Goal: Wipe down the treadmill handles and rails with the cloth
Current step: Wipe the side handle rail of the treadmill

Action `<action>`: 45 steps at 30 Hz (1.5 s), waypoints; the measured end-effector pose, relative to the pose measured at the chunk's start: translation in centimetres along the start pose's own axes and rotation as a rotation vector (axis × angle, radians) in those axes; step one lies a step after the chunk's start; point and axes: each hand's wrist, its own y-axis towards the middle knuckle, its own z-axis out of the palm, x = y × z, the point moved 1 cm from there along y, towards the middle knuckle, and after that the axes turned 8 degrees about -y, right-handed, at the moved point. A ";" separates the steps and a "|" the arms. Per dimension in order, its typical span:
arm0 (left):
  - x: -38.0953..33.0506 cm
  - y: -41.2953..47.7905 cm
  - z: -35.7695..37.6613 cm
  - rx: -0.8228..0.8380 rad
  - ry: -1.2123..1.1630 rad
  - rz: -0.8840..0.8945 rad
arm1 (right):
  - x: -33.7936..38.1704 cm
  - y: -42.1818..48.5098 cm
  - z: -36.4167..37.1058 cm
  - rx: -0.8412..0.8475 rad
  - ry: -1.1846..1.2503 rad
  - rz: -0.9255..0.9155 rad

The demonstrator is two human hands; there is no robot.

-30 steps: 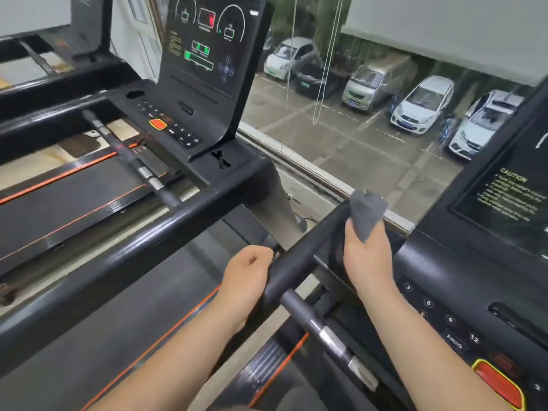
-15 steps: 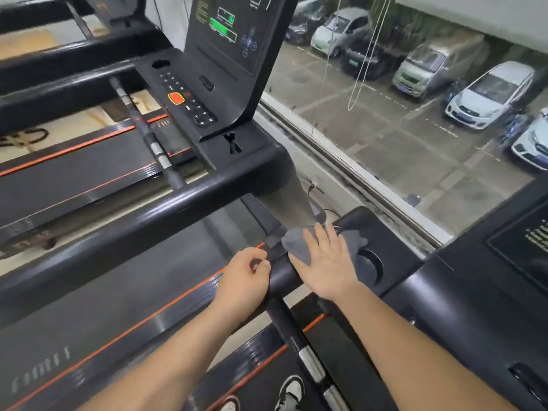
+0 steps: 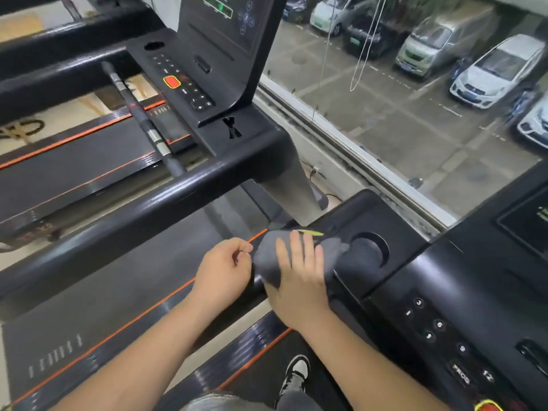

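Cloth [image 3: 267,259] lies under the flat, straight-fingered right hand [image 3: 299,280], pressed onto the rail [image 3: 240,310].

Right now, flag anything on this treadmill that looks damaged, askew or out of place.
Nothing stands out. The grey cloth sits on the rail under the flat fingers of the right hand, and the console beside it looks intact.

grey cloth [image 3: 268,259], black rail [image 3: 118,215], red button [image 3: 172,82]
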 end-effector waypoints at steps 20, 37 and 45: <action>14.5 -4.5 -15.8 0.076 -0.066 -0.013 | 16.6 -4.1 1.9 -0.028 0.009 0.126; 19.4 -9.1 -16.8 0.084 -0.243 -0.182 | 19.0 -6.9 3.4 0.021 0.059 0.189; 18.9 -9.2 -17.0 0.078 -0.319 -0.292 | 17.2 -6.2 2.3 0.090 -0.027 -0.001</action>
